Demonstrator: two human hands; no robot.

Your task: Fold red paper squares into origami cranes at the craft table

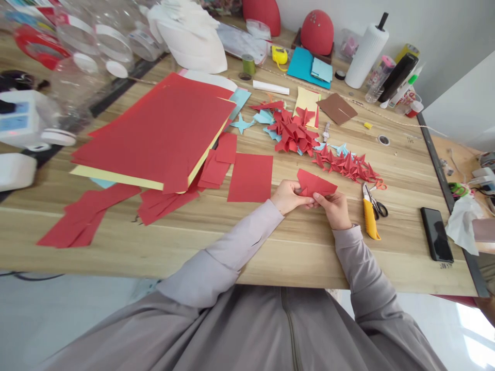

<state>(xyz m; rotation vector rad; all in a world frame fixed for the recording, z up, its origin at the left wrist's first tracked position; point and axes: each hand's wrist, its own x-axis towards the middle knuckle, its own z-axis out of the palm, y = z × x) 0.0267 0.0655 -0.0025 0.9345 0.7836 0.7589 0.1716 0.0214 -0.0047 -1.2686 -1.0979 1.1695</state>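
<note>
A partly folded piece of red paper is held just above the table, between both hands. My left hand pinches its left and lower edge, while my right hand grips the lower right part with the thumb on top. To the left of my left hand lies a flat red paper square. Beyond the hands sit a pile of folded red paper stars and a row of red pointed stars, with some light blue ones among them. Right of my right hand are a yellow-handled cutter and black scissors.
Large red sheets are stacked at left, with red strips in front. Clear plastic jars crowd the far left. A phone lies near the right edge. A white bottle and a yellow tape measure stand at the back.
</note>
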